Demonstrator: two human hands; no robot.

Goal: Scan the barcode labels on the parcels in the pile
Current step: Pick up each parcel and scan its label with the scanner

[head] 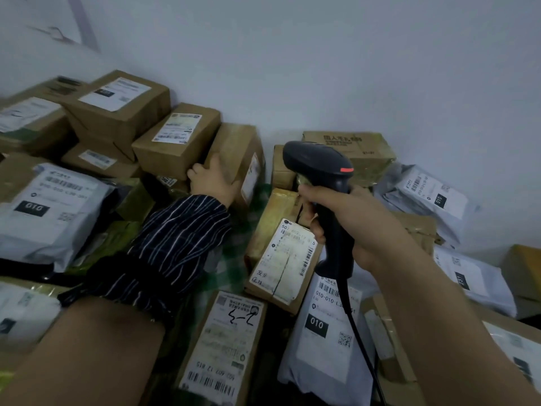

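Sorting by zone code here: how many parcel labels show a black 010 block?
3: on the grey bag at far left, the middle bag under the scanner cable, and the upper-right bag. Buried or face-down labels may hide more.

Parcels (pixel 123 118) are stacked against the wall (pixel 322 68). At centre rear a tilted box (pixel 237 145) leans beside a flat box (pixel 172 150) on its left; the left hand (pixel 212 184) grips the tilted box. To the right, the right hand (pixel 360 224) holds the scanner (pixel 317 162) above a carton (pixel 288 256), with a mailer bag (pixel 325 338) just before it
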